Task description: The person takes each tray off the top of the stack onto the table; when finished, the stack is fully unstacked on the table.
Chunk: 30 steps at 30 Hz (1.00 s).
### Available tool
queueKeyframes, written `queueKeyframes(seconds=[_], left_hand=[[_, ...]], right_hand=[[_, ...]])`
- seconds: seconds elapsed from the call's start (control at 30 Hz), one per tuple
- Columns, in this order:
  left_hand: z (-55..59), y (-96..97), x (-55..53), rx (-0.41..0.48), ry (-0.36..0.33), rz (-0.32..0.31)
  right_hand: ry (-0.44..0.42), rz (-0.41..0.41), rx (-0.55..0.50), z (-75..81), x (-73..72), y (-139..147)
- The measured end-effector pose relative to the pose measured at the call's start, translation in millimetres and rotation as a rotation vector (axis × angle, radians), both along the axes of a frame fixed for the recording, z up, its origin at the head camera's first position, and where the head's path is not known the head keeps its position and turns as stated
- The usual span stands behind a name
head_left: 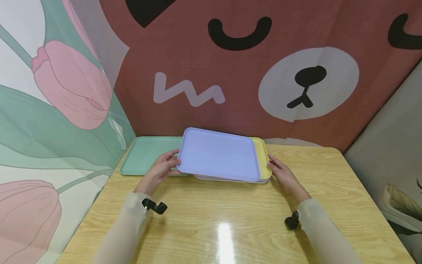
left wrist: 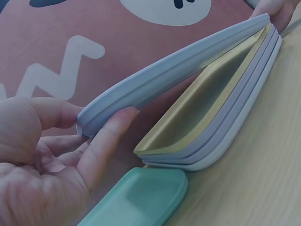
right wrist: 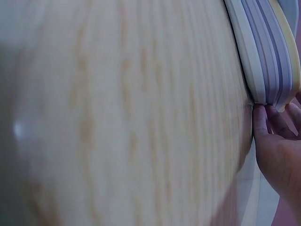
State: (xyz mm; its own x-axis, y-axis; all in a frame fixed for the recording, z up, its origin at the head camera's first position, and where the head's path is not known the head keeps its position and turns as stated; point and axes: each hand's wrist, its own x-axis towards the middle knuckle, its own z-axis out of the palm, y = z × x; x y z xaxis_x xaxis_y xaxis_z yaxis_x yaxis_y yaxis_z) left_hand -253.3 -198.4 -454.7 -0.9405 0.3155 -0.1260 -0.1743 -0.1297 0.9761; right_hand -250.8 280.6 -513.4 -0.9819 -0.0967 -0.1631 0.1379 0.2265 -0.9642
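Plainly, the left hand (head_left: 160, 168) pinches a smooth, tilted, round-cornered periwinkle tray (head_left: 218, 154).

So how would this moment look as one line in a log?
left hand: holds blue tray, left end raised | right hand: touches tray stack edge | yellow tray: top of stack | green tray: on table, left of stack

the head view looks forward and down across the table (head_left: 184, 220) — the wrist views sit much nearer, the right facing mostly table, and both share the stacked trays (left wrist: 218, 129).
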Motion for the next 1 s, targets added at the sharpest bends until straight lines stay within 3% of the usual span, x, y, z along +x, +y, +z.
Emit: queueKeyframes(seconds=[0.73,1.0], left_hand=[[7.0,-69.5,48.0,-0.005,0.063,-0.006],[2.9,-95.9,65.4,0.026,0.054,-0.007]], right_hand=[[-0.013,0.006,0.026,-0.3,-1.4,2],[-0.007,0.013,0.033,-2.4,-1.9,3]])
